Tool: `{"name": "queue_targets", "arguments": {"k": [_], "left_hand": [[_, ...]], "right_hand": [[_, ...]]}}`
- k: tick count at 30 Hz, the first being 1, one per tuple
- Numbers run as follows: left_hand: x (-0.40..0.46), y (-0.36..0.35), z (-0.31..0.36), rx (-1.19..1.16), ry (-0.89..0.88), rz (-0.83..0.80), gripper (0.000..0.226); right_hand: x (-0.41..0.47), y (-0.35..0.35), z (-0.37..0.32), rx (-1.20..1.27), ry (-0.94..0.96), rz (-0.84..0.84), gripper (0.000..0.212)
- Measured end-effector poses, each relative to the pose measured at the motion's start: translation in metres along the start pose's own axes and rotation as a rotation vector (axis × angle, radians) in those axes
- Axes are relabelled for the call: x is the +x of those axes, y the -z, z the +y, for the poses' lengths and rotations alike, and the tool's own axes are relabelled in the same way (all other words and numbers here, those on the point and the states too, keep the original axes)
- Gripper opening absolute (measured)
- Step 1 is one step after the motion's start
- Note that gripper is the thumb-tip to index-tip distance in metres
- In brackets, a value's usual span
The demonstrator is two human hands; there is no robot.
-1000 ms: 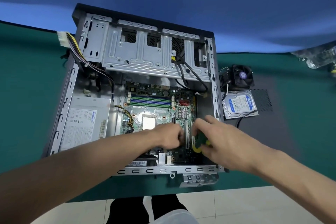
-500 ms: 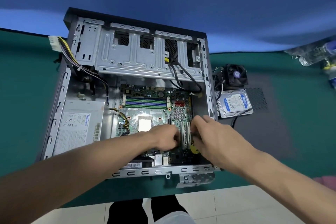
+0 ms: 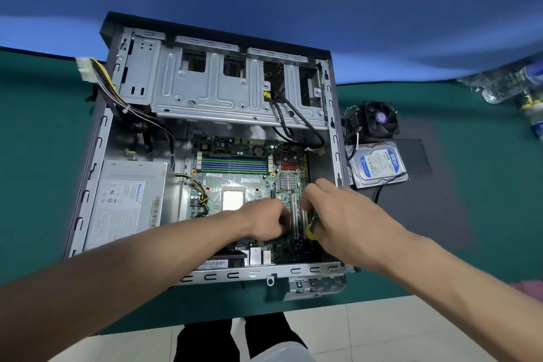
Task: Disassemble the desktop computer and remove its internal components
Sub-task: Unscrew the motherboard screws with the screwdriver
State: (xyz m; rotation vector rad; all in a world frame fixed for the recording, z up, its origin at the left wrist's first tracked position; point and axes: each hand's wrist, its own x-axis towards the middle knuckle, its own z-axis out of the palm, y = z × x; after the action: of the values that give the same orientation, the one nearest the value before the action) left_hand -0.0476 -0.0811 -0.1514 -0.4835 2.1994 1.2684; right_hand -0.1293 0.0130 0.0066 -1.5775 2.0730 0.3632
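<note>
Fingers [image 3: 307, 200] of our right hand [image 3: 346, 220] are curling round a green-and-yellow screwdriver [image 3: 312, 226] over the motherboard [image 3: 252, 182] while our left hand [image 3: 264, 222] is bunching beside it, grip unclear; cooler fan [image 3: 380, 120] and hard drive [image 3: 379, 164] are lying outside the case [image 3: 97, 156], power supply [image 3: 126, 197] is remaining inside.

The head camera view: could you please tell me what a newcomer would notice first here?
The open computer case lies on the green table, its motherboard exposed. Both hands work over the board's near right part, the left hand curled, the right hand gripping a green-and-yellow screwdriver. Right of the case lie a hard drive and a cooler fan.
</note>
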Motion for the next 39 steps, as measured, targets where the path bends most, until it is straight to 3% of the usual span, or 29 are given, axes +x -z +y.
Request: {"name": "queue_targets", "arguments": {"k": [8, 13, 20, 27, 29, 34, 39], "left_hand": [[-0.002, 0.001, 0.002, 0.009, 0.001, 0.024, 0.020], [-0.004, 0.002, 0.003, -0.020, -0.015, 0.006, 0.024], [-0.006, 0.004, 0.006, 0.005, -0.026, 0.009, 0.013], [-0.008, 0.004, 0.008, -0.035, -0.021, 0.009, 0.015], [-0.009, 0.004, 0.008, -0.044, -0.021, 0.008, 0.017], [-0.007, 0.004, 0.007, -0.036, -0.015, 0.016, 0.015], [-0.008, 0.003, 0.006, -0.027, -0.018, 0.009, 0.015]], "right_hand": [[-0.004, -0.003, -0.002, -0.004, -0.035, 0.067, 0.026], [-0.004, -0.005, -0.001, -0.018, -0.037, 0.066, 0.015], [-0.006, -0.005, 0.011, 0.061, -0.045, 0.071, 0.017], [-0.005, -0.003, 0.014, 0.162, -0.067, 0.067, 0.009], [-0.005, -0.002, 0.014, 0.169, -0.067, 0.044, 0.015], [-0.008, -0.004, 0.016, 0.172, -0.069, 0.045, 0.004], [-0.009, -0.001, 0.015, 0.159, -0.069, 0.058, 0.020]]}}
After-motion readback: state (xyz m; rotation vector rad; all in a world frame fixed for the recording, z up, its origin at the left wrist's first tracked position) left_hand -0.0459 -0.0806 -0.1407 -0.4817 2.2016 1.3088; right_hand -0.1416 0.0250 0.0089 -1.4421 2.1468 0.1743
